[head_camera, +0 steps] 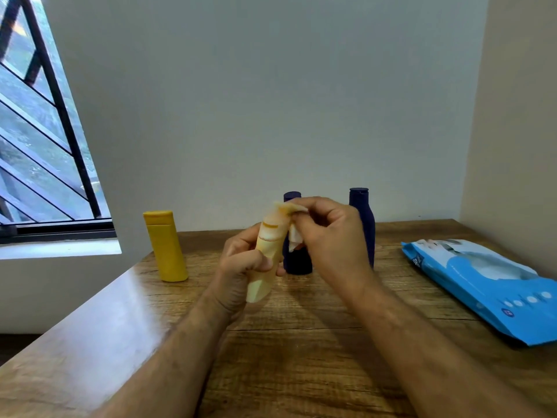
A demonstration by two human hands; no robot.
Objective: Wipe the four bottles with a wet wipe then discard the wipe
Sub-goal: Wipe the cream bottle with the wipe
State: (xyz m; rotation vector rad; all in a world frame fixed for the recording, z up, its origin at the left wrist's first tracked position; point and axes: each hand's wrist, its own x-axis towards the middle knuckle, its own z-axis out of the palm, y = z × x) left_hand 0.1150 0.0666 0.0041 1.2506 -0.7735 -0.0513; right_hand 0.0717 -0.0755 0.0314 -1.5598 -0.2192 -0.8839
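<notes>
Gripped in the left hand (241, 263), fingers curled round its lower half: a pale yellow bottle (266, 254), lifted off the wooden table (301, 342) and tilted, cap end up. Pinched in the right hand (328, 233) and pressed over the cap: a white wet wipe (294, 227). Behind the hands, upright on the table: two dark blue bottles (363, 218), the nearer one largely hidden. Further left, upright: a yellow bottle (165, 248). At right, lying flat: a blue wet-wipe pack (488, 285).
</notes>
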